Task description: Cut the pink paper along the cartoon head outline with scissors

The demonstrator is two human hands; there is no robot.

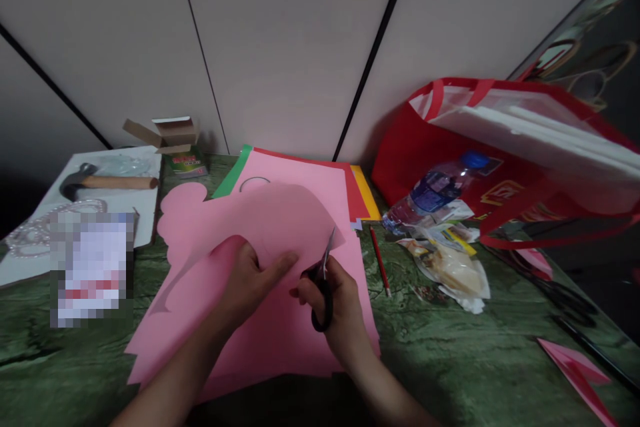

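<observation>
My left hand (257,280) grips a sheet of pink paper (265,220), thumb on top and the other fingers hidden beneath. The sheet is lifted and curves upward; its left side has a scalloped, rounded edge. In my right hand (337,307) is a pair of black-handled scissors (323,280), fingers through the loops. The blades point up and away, touching or just beside the right edge of the raised sheet; I cannot tell whether they are parted. Beneath both hands lies a stack of pink paper (300,347).
Green and red sheets (354,193) lie behind the stack, with a red pencil (380,260) to its right. A water bottle (433,193) leans by a red bag (400,147). At left are a hammer (120,182), beads (37,233) and a small box (187,161).
</observation>
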